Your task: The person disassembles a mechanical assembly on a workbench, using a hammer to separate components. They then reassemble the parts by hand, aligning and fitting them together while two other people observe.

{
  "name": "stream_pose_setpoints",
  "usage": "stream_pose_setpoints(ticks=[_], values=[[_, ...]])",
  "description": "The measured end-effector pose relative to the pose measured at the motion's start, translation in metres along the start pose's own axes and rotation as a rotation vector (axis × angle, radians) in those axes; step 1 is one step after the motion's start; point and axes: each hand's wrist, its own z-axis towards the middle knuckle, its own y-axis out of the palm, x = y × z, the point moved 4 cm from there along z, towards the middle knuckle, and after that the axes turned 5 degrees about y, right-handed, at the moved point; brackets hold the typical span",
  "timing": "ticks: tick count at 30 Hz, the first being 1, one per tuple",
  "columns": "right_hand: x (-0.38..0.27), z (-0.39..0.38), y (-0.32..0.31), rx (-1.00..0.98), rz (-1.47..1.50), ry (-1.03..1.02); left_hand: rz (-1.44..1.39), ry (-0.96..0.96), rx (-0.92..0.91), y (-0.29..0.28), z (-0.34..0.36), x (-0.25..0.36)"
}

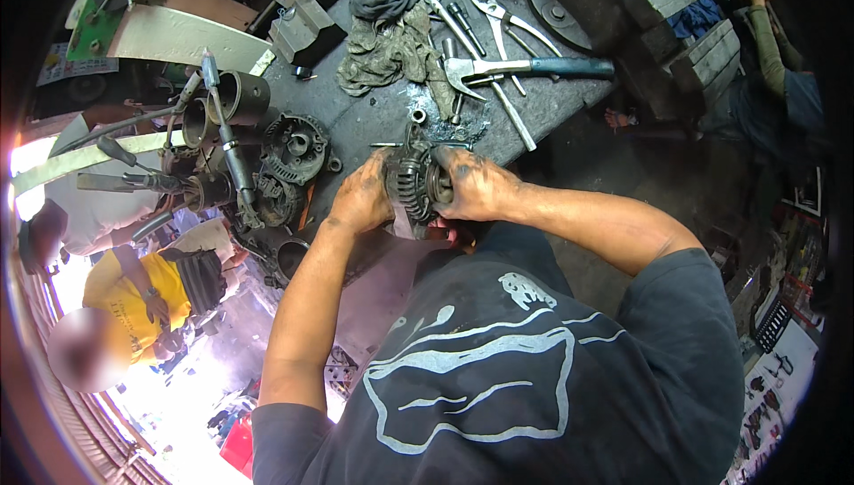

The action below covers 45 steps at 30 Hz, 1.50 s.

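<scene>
At the bench's near edge, my left hand (363,193) and my right hand (480,186) grip a dark, greasy alternator (411,181) from both sides. Its ribbed, slotted housing faces up between them, with a round pulley-like part by my right fingers. Some fingertips of both hands are hidden behind it. A thin metal rod (384,144) and a small metal ring (418,116) lie just beyond. Left of my left hand sits an opened alternator housing (296,149). Farther off on the bench rests a claw hammer (569,68) with a blue handle.
Pliers (498,12), a ring spanner (449,22) and grimy rags (391,51) lie on the metal bench (334,111). A vise (302,31) stands far left, metal cylinders (242,98) nearer. One person in yellow (133,294) is at left; another person's arm (767,49) shows far right.
</scene>
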Motion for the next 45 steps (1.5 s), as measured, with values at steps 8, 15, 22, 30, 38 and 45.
stream_pose_setpoints(ticks=[8, 15, 22, 30, 38, 45], values=[[0.01, -0.01, 0.001, -0.237, 0.707, 0.552, 0.035, 0.004, 0.042, 0.007, -0.003, -0.003], [0.008, 0.009, 0.001, -0.162, 0.168, 0.308, 0.023, 0.05, 0.027, 0.0, 0.001, 0.001], [0.005, 0.005, -0.023, -0.27, 0.092, 0.298, 0.095, 0.056, 0.007, -0.001, -0.002, 0.006], [0.026, 0.073, -0.008, -1.315, 0.426, 0.812, 0.112, 0.069, -0.022, -0.003, -0.003, 0.014], [0.016, 0.07, 0.001, -1.238, 0.246, 0.885, -0.013, 0.069, 0.07, 0.003, -0.011, 0.007], [-0.07, 0.02, -0.016, -0.302, -0.88, 0.196, -0.054, 0.092, -0.053, -0.013, 0.003, 0.003]])
